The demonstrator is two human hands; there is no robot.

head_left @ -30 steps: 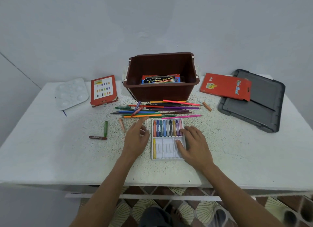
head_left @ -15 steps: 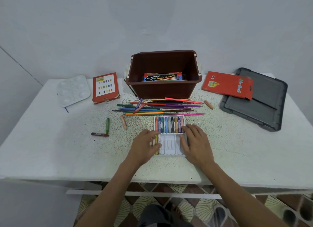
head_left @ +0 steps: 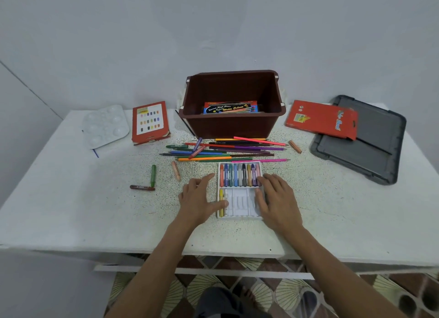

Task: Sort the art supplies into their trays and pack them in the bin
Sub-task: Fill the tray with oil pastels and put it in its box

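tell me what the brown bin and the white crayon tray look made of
Brown bin: looks like rigid moulded plastic, smooth, dull sheen, rolled rim.
Crayon tray: probably thin formed white plastic, slightly glossy, with slots pressed in.

A white crayon tray [head_left: 240, 205] lies flat between the left hand [head_left: 198, 199] and right hand [head_left: 276, 199], its far row full and two crayons in its near row. Beyond both hands, loose coloured pencils [head_left: 225, 151] lie before an upright brown bin [head_left: 234, 126].
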